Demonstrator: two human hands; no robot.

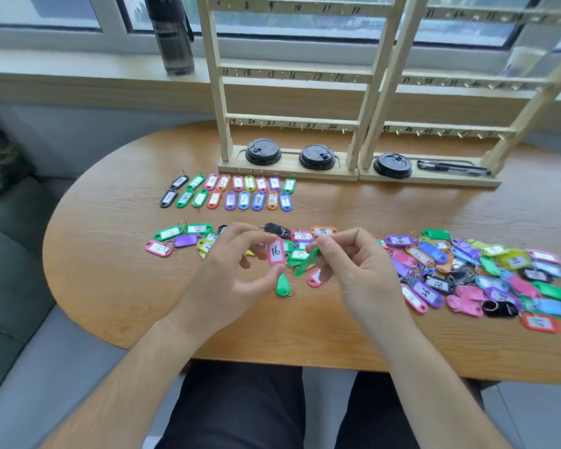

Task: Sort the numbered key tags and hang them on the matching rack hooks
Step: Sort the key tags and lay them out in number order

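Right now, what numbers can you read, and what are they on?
"16": pink key tag, pinched by left hand.
"19 20 21 22 23 24": left rack's lowest rail.
"26": purple key tag.
Unreadable: green key tag in right hand, edge-on.
Too blurred: most pile tags.

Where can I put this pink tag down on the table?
Bare wood of the oval wooden table lies left of the left hand, toward the front edge. Another bare patch sits right of the two neat tag rows, between the wooden rack base and the heap of coloured plastic key tags. The heap is crowded.
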